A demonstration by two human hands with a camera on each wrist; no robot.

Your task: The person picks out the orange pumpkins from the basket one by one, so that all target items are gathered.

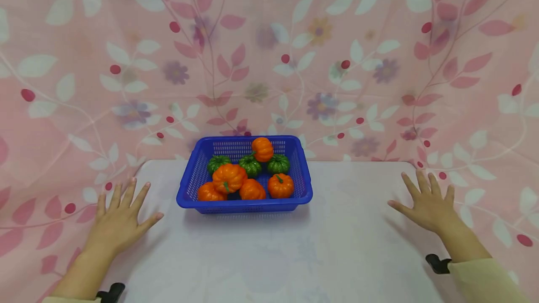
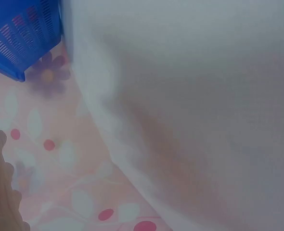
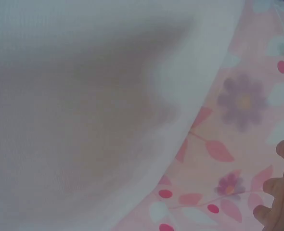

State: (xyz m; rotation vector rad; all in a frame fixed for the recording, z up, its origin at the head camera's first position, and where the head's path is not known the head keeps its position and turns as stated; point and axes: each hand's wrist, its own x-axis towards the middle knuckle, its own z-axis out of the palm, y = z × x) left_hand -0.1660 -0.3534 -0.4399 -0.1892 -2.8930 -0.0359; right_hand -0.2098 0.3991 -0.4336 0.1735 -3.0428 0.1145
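A blue plastic basket [image 1: 244, 204] stands at the back of the white table, with small orange and green pumpkins inside. One orange pumpkin [image 1: 229, 178] lies on top of others at the front; another orange pumpkin [image 1: 263, 149] rests against the back wall above the green pumpkins [image 1: 251, 166]. To the basket's left, my left hand [image 1: 115, 226] is held with fingers spread, holding nothing. Far to the right, my right hand [image 1: 431, 207] also has its fingers spread and holds nothing. In the left wrist view, the basket's corner [image 2: 24, 38] shows at the upper left.
A white cloth covers the table [image 1: 269, 256], whose rounded back corners are near both hands. Behind it hangs a pink curtain [image 1: 261, 60] patterned with leaves and flowers. A black strap [image 1: 439, 264] shows at the right wrist, another black strap [image 1: 111, 292] at the left.
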